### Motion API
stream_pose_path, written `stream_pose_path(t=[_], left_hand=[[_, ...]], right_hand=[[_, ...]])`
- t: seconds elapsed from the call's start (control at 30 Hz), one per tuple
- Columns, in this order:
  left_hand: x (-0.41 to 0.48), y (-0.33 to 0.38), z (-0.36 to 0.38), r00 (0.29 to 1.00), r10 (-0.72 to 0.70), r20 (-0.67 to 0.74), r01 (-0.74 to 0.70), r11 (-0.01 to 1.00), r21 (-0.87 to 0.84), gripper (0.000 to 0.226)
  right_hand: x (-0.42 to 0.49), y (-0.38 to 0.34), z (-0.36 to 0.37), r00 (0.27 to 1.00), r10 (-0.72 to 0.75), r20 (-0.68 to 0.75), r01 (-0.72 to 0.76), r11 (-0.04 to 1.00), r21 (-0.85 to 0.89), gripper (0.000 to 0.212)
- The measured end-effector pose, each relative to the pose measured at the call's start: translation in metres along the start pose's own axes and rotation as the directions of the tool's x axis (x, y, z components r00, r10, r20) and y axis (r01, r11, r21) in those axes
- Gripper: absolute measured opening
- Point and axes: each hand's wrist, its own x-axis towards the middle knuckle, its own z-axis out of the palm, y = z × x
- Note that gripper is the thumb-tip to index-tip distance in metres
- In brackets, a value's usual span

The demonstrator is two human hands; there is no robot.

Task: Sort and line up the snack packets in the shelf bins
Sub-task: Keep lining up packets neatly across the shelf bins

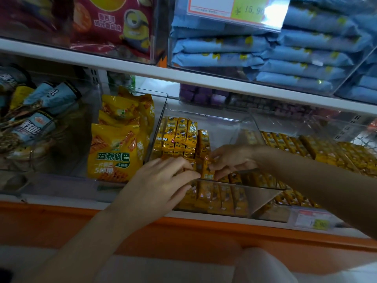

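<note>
**Q:** Which bin is being worked in?
**A:** The middle clear bin point(204, 113) on the lower shelf. It holds small yellow packets point(179, 135), which stand upright in rows at its back left. More lie along its front wall.

**Q:** Position of the right hand?
**A:** The right hand point(232, 160) reaches in from the right. Its thumb and fingertips are bent and pinch an upright packet point(206, 172) near the bin's front, just ahead of the standing rows.

**Q:** And the left hand?
**A:** The left hand point(161, 182) lies over the front wall, fingers curled, with the tips touching packets just left of the pinched one. Whether it grips any cannot be told.

**Q:** Neighbouring stock?
**A:** Large yellow bags point(116, 152) fill the bin to the left, and a further bin of yellow packets point(326, 150) sits to the right. Above, stacked blue packets point(295, 56) lie behind a price tag point(234, 7), beside a red bag point(114, 23) printed with a cartoon figure.
</note>
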Motion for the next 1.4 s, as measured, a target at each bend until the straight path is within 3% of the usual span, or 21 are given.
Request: stream_pose_path(t=[0.27, 0.47, 0.7, 0.83, 0.87, 0.93, 1.0, 1.07, 1.2, 1.4], left_hand=[[-0.001, -0.002, 0.002, 1.000, 0.019, -0.006, -0.019, 1.000, -0.011, 0.025], [0.000, -0.003, 0.002, 1.000, 0.030, -0.005, -0.030, 1.000, -0.002, 0.025], [0.000, -0.003, 0.002, 0.999, 0.037, 0.007, -0.037, 0.999, -0.006, 0.025], [0.001, -0.005, 0.002, 0.999, 0.052, 0.011, -0.052, 0.999, 0.000, 0.026], [0.001, -0.005, 0.002, 0.999, 0.053, 0.009, -0.053, 0.999, 0.002, 0.026], [0.001, -0.005, 0.001, 0.999, 0.054, 0.008, -0.054, 0.999, 0.004, 0.026], [0.001, -0.005, 0.001, 0.999, 0.051, 0.014, -0.051, 0.999, 0.001, 0.026], [0.000, -0.005, 0.001, 0.998, 0.057, 0.017, -0.057, 0.998, 0.001, 0.026], [-0.001, -0.006, 0.001, 0.998, 0.051, 0.024, -0.051, 0.999, 0.010, 0.025], [0.000, -0.008, 0.003, 0.999, 0.047, 0.014, -0.047, 0.999, -0.010, 0.023]], right_hand=[[0.008, -0.003, 0.019, 0.982, -0.115, -0.147, 0.067, 0.953, -0.296, 0.049], [0.003, -0.004, 0.021, 0.992, -0.089, -0.088, 0.058, 0.950, -0.306, 0.071], [0.003, -0.005, 0.017, 0.987, -0.095, -0.132, 0.056, 0.961, -0.272, 0.064], [0.010, -0.011, -0.002, 0.934, -0.089, -0.346, -0.067, 0.907, -0.415, 0.049], [0.013, -0.013, -0.007, 0.911, -0.095, -0.401, -0.065, 0.928, -0.366, 0.048], [0.021, -0.015, -0.010, 0.894, -0.011, -0.448, -0.020, 0.998, -0.064, 0.052], [0.026, -0.019, -0.006, 0.929, 0.071, -0.363, 0.034, 0.961, 0.276, 0.057], [0.024, -0.026, 0.003, 0.965, 0.065, -0.254, 0.062, 0.885, 0.462, 0.058], [0.030, -0.036, 0.005, 0.982, 0.024, -0.185, 0.061, 0.896, 0.439, 0.061], [0.043, -0.020, -0.014, 0.995, 0.048, -0.087, -0.024, 0.966, 0.256, 0.070]])
